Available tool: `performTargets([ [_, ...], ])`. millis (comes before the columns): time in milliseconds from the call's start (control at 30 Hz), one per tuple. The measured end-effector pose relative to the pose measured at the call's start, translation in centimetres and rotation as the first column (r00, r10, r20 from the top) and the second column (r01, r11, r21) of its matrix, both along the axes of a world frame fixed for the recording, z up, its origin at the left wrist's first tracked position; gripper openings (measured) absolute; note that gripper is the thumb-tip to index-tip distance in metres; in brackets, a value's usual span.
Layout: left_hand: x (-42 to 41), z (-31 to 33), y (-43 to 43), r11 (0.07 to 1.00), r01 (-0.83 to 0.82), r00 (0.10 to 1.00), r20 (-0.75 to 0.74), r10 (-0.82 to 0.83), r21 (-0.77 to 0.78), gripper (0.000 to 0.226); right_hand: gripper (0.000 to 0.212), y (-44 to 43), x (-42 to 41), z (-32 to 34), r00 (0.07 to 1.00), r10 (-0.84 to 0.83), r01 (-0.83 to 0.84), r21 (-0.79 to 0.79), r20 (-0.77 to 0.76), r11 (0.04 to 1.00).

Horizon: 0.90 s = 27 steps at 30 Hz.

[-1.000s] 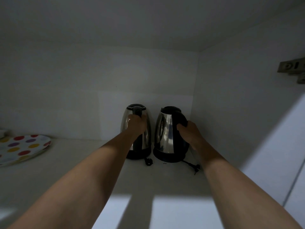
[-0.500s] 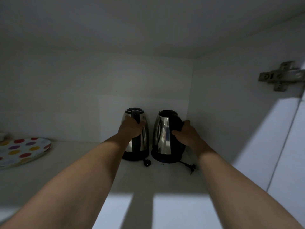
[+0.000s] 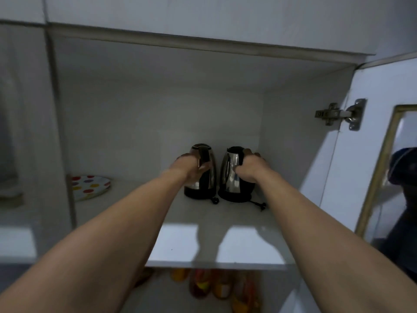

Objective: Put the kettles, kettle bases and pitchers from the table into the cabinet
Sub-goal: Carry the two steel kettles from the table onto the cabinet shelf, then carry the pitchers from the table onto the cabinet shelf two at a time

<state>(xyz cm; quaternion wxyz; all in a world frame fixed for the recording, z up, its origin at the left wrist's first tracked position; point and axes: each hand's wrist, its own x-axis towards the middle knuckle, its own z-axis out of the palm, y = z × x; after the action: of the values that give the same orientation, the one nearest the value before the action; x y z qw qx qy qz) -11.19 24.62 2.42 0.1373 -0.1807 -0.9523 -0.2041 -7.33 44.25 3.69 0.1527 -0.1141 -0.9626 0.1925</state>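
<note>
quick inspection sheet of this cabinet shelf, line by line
surface: white shelf, front edge lit, back in shadow
job's things: left kettle and right kettle upright side by side at the back, each on a black base
clutter: spotted plate at far left
grippers: left hand on the left kettle's handle, right hand on the right kettle's
cables: plug between the bases; cord by the right base
surroundings: open door with hinge at right; blurred items on the lower shelf
</note>
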Motion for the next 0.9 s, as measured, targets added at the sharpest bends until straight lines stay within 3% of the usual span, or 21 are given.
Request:
performTargets([
  [167, 7.4, -0.5, -6.6, 0.999, -0.030, 0.998, -0.047, 0.029, -0.027, 0.059, 0.078, -6.2, 6.6, -0.4, 0.998, 0.054, -0.055, 0.035, 0.039, 0.998],
  [500, 19.9, -2.0, -22.8, 0.961, -0.255, 0.966, -0.073, 0.248, -0.110, 0.053, 0.072, -21.6, 14.4, -1.0, 0.961, 0.274, -0.275, 0.071, 0.032, 0.959],
  [700, 26.3, -2.5, -32.9, 0.893, -0.442, 0.895, -0.113, 0.432, -0.081, 0.047, 0.065, -32.1, 16.7, -1.1, 0.865, 0.502, -0.500, 0.079, -0.008, 0.863],
  [900, 34.8, -4.3, -42.0, 0.761, -0.646, 0.763, -0.101, 0.639, -0.067, 0.050, 0.065, -43.6, 19.9, -2.7, 0.699, 0.715, -0.713, 0.059, -0.027, 0.699],
])
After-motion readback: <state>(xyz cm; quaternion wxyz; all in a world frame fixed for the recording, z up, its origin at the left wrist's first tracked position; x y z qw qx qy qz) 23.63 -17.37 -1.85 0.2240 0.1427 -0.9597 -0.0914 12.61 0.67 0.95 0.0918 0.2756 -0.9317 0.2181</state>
